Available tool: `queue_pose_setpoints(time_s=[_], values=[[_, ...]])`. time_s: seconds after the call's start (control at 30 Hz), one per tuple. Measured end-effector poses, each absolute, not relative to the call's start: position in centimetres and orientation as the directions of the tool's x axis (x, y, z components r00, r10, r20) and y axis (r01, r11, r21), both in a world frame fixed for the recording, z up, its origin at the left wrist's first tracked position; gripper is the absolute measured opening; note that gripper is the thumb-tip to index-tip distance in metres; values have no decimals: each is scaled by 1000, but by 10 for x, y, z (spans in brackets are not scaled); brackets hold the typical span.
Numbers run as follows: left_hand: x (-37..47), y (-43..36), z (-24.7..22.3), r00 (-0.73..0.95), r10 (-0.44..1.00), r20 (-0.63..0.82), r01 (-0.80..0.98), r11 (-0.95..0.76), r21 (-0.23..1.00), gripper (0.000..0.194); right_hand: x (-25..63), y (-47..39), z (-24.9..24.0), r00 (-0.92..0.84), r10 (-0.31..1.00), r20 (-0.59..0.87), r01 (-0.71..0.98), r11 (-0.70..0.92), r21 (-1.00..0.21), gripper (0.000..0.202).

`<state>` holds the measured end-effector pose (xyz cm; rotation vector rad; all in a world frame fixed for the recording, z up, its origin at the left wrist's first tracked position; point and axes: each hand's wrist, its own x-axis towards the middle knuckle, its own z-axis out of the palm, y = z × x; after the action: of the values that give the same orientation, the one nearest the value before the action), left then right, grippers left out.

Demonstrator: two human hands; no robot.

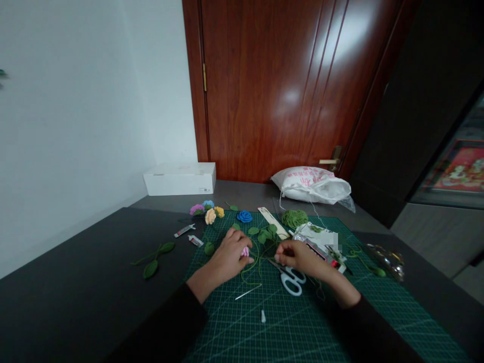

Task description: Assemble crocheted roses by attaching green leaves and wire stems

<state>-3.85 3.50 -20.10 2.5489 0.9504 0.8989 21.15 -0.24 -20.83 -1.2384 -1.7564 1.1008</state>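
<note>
My left hand (230, 252) curls its fingers around a small pink crocheted flower (245, 251), which shows between thumb and fingers. A loop of thin green yarn (260, 275) runs down the mat just right of it. My right hand (293, 253) is closed in a pinch; anything between its fingertips is too small to name. Green crocheted leaves (267, 233) lie just beyond and between both hands. Below my right hand are white-handled scissors (291, 283), their blades partly hidden. A thin needle (248, 291) and a small white cap (263, 316) rest nearer to me.
Crocheted flowers (210, 216), a blue rose (244, 216), a ruler (273, 223) and green yarn (295, 218) lie across the cutting mat (302, 333) and its far edge. Glue tubes (195, 240) are at left. A white box (179, 180) and white bag (308, 182) stand behind.
</note>
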Motion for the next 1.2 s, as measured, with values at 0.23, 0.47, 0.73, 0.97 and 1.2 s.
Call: queue_pose_setpoints(time_s=[0.23, 0.47, 0.73, 0.97, 1.2], values=[[-19, 20, -193, 582, 755, 302, 93, -431, 898, 32, 173, -9, -212, -251, 940, 232, 386, 317, -866, 29], [-14, 25, -203, 540, 820, 189, -60, -187, 981, 23, 161, -5, -226, -210, 945, 252, 404, 319, -858, 44], [-28, 40, -203, 315, 922, 224, -67, -214, 975, 16, 150, -28, -215, -475, 836, 277, 567, 531, -630, 15], [-25, 36, -197, 325, 910, 257, -83, -243, 966, 26, 136, -31, -218, -530, 805, 268, 619, 583, -526, 8], [-28, 37, -197, 390, 889, 241, -42, -244, 969, 24, 168, -18, -199, -284, 876, 390, 654, 474, -590, 6]])
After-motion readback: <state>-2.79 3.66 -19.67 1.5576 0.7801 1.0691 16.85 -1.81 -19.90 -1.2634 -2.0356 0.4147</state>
